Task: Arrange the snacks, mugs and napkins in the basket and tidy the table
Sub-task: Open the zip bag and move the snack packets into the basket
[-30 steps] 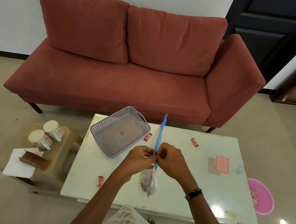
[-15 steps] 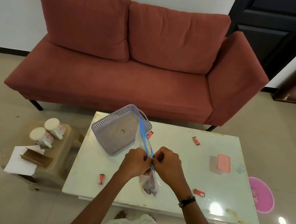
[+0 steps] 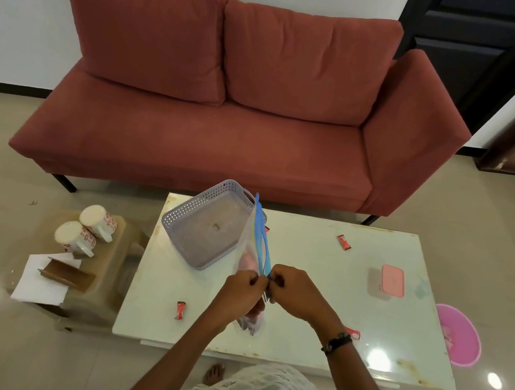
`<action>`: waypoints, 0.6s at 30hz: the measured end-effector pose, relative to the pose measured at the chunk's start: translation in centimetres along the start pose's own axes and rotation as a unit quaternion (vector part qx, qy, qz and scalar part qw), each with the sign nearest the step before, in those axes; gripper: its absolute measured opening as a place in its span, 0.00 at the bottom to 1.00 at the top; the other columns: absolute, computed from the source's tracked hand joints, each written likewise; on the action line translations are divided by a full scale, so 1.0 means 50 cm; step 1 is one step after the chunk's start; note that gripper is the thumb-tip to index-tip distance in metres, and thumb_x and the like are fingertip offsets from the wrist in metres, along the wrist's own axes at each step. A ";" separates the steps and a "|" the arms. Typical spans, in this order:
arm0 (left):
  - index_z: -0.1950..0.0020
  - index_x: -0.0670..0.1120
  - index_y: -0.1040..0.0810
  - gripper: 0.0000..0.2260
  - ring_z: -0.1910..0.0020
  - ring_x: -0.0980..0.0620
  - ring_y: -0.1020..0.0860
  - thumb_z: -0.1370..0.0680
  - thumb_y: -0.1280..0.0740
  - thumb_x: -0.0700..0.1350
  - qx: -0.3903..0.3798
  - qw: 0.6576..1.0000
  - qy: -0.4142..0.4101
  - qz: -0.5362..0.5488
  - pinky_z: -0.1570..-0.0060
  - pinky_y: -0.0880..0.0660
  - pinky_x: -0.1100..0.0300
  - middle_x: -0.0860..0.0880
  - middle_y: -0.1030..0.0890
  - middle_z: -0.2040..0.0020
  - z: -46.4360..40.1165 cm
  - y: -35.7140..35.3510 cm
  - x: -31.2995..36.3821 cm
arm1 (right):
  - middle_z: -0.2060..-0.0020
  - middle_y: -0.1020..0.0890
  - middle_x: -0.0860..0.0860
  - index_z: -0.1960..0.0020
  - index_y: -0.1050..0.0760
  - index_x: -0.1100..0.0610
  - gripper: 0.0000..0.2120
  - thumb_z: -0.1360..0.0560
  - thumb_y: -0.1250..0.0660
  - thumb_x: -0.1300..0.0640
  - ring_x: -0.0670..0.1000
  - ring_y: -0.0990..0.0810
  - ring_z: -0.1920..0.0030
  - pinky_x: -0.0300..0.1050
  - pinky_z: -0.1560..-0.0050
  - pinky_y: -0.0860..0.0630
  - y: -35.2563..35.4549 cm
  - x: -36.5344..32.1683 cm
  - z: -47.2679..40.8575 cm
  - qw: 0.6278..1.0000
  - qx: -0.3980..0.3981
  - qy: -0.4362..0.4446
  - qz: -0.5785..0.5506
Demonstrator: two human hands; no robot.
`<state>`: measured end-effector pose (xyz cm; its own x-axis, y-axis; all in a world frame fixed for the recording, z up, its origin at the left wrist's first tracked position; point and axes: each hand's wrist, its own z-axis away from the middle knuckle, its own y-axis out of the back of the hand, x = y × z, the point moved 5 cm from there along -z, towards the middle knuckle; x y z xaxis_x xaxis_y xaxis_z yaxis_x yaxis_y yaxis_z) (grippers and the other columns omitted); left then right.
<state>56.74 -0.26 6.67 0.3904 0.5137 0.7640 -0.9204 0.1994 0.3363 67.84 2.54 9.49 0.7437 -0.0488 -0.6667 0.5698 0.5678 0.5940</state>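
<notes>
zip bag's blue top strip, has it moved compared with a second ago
Yes. The zip bag's blue strip stood nearly upright just right of the basket; it has tilted left and now overlaps the basket's right rim. Both hands pinch it.

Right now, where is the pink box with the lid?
In the head view, the pink lidded box lies on the right part of the white table, right of both hands and below the small red snack.

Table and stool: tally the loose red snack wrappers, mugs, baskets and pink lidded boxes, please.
Red snack wrappers: 4
Mugs: 2
Baskets: 1
Pink lidded boxes: 1
Total: 8
</notes>
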 end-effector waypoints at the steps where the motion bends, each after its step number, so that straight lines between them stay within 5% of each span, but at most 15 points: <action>1: 0.57 0.42 0.23 0.13 0.70 0.52 0.23 0.21 0.43 0.46 -0.014 0.999 0.016 0.024 0.65 0.21 0.60 0.46 0.21 0.68 0.004 -0.002 -0.002 | 0.68 0.23 0.48 0.62 0.29 0.57 0.07 0.25 0.39 0.61 0.48 0.27 0.65 0.37 0.63 0.31 -0.005 0.003 0.001 1.000 0.003 -0.003 -0.009; 4: 0.60 0.44 0.25 0.12 0.71 0.54 0.27 0.21 0.44 0.45 -0.024 0.999 0.013 0.041 0.70 0.28 0.65 0.48 0.23 0.69 0.007 0.000 0.001 | 0.71 0.23 0.46 0.66 0.31 0.55 0.10 0.26 0.39 0.60 0.47 0.27 0.66 0.38 0.63 0.31 -0.013 0.007 0.005 0.999 0.021 -0.021 -0.034; 10: 0.66 0.46 0.27 0.14 0.74 0.57 0.31 0.21 0.43 0.42 -0.007 0.998 -0.021 0.053 0.72 0.33 0.67 0.53 0.25 0.74 0.017 0.003 0.004 | 0.62 0.17 0.59 0.60 0.25 0.63 0.08 0.27 0.38 0.59 0.52 0.26 0.64 0.43 0.63 0.31 -0.025 0.010 0.019 0.994 0.096 -0.050 -0.031; 16: 0.69 0.45 0.30 0.15 0.73 0.53 0.30 0.22 0.43 0.43 0.052 0.997 -0.049 0.010 0.68 0.31 0.60 0.49 0.25 0.71 0.019 0.005 0.002 | 0.71 0.27 0.49 0.64 0.32 0.57 0.10 0.26 0.36 0.55 0.48 0.30 0.70 0.36 0.70 0.37 -0.017 0.014 0.037 0.982 0.173 -0.076 -0.007; 18: 0.69 0.46 0.30 0.15 0.73 0.54 0.29 0.22 0.42 0.44 0.061 0.996 -0.063 -0.015 0.67 0.31 0.60 0.49 0.25 0.72 0.020 0.006 0.004 | 0.69 0.23 0.51 0.64 0.32 0.57 0.11 0.27 0.37 0.53 0.50 0.24 0.67 0.39 0.67 0.31 -0.018 0.021 0.039 0.984 0.155 -0.085 -0.010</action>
<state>56.56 -0.94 7.47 0.4248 0.3986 0.8128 -0.9018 0.1074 0.4186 68.79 0.38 9.14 0.7643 -0.2094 -0.6099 0.6443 0.2891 0.7080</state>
